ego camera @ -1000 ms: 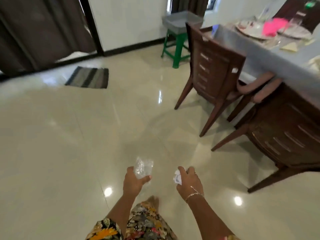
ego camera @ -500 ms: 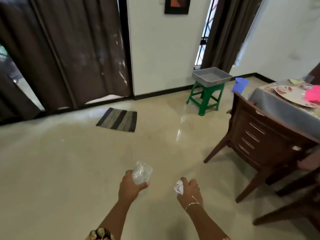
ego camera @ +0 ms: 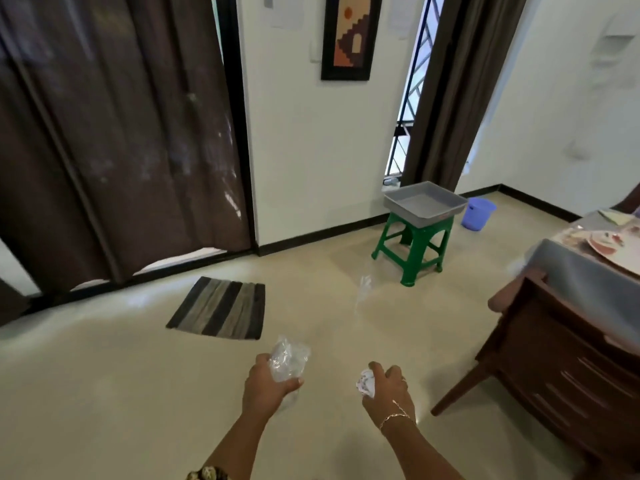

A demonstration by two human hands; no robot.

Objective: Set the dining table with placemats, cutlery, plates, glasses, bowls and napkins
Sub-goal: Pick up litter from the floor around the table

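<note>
— Two hands, low in the view, held out over the pale floor point(ego camera: 104, 393). What has each got?
— The left hand point(ego camera: 268, 386) has its grip closed round a crumpled piece of clear plastic point(ego camera: 289, 356); the thumb curls under it and the plastic sticks up above the fingers.
— And the other?
— The right hand point(ego camera: 388, 389), with a thin bracelet point(ego camera: 396, 415) at the wrist, has its grip closed on a small white wad point(ego camera: 366, 384), pinched at the fingertips. Paper or napkin, I cannot tell.
— Where is the setting itself?
— At the far right edge: a tabletop point(ego camera: 571, 268) under a grey cloth, with a patterned plate point(ego camera: 613, 242) on it and a light item behind that, too blurred to name. A dark wooden chair point(ego camera: 561, 351) stands against its near side. Both hands are well apart from it.
— Anything else in the room?
— A green stool point(ego camera: 414, 244) by the wall carries a grey tray point(ego camera: 424, 200), with a purple bucket point(ego camera: 478, 213) just behind. A striped mat point(ego camera: 220, 308) lies before the dark curtain point(ego camera: 114, 133).
</note>
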